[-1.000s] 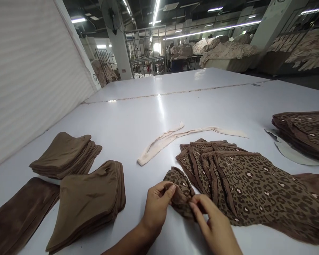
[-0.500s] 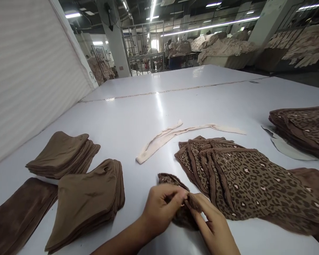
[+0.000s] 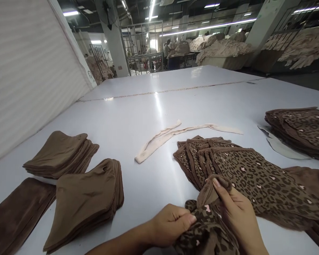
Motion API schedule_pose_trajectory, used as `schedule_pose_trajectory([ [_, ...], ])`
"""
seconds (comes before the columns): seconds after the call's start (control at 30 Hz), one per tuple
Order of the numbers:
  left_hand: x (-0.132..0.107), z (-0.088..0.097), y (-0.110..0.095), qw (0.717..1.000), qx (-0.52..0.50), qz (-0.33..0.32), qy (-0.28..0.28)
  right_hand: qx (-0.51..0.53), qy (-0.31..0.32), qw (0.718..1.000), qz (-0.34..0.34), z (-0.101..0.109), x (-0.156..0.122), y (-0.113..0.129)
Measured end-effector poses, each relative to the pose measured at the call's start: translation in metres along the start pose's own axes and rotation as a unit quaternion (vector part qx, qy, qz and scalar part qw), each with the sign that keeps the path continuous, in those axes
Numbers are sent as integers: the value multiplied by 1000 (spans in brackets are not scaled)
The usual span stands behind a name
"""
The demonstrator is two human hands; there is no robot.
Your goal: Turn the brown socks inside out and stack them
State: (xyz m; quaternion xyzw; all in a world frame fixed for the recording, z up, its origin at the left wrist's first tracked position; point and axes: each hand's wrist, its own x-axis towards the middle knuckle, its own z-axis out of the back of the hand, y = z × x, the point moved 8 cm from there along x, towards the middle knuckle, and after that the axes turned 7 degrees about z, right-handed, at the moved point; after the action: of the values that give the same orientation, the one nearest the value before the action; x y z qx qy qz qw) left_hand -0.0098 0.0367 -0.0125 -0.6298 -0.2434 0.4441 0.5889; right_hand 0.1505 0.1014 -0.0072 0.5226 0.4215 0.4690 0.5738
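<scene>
Between my hands is a bunched leopard-print fabric piece, brown with pink spots and a plain brown reverse side. My left hand is closed on its left side, thumb on top. Higher up, my right hand pinches a folded edge that shows the plain brown side. Just beyond my right hand lies a fanned stack of leopard-print fabric pieces. To the left of my left hand sits a stack of plain brown cut pieces. The lower part of the held fabric runs out of view.
A pale pink fabric strip lies mid-table. Further left are another brown stack and a darker brown pile. At the right edge is another leopard-print stack. A white sheet hangs along the left; fabric-filled bins stand behind the table.
Both hands have moved right and the fabric came with them. They have drawn further apart, my right hand higher, and more of the print and the plain side now shows.
</scene>
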Motion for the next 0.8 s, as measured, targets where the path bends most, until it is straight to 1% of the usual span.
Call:
schedule_pose_trajectory([
  [0.03,-3,11,-8,997,51,-21,-45,0,2,1000,-10,-2,1,-2],
  [0.07,-7,26,-19,984,116,-49,-124,-1,-1,1000,-15,-3,2,-2],
  [0.1,-15,42,-35,955,180,-88,-219,2,-7,1000,-13,-3,1,-2],
  [0.13,-25,52,-51,915,232,-132,-303,8,-10,1000,-5,-4,-1,-1],
  [0.17,-33,56,-66,877,269,-175,-357,20,-8,1000,5,-6,-3,1],
  [0.2,-37,53,-76,851,302,-211,-376,35,-2,999,14,-9,-5,4],
  [0.23,-37,46,-82,835,334,-236,-368,53,8,998,21,-12,-8,6],
  [0.27,-33,38,-85,824,365,-249,-355,73,18,997,24,-15,-11,9],
  [0.37,-14,24,-77,802,430,-244,-334,131,45,990,10,-23,-17,14],
  [0.43,-4,19,-72,809,421,-278,-303,143,48,989,3,-24,-19,15],
  [0.5,-1,20,-71,817,392,-315,-282,105,49,993,22,-23,-21,16],
  [0.6,-4,23,-73,820,368,-330,-288,22,95,993,67,-26,-21,20],
  [0.67,-8,15,-72,825,364,-349,-256,12,100,993,68,-23,-18,21],
  [0.7,-9,10,-71,829,358,-358,-238,16,84,995,55,-19,-16,20],
  [0.8,-11,-4,-62,849,326,-364,-201,58,-2,998,1,-2,-6,17],
])
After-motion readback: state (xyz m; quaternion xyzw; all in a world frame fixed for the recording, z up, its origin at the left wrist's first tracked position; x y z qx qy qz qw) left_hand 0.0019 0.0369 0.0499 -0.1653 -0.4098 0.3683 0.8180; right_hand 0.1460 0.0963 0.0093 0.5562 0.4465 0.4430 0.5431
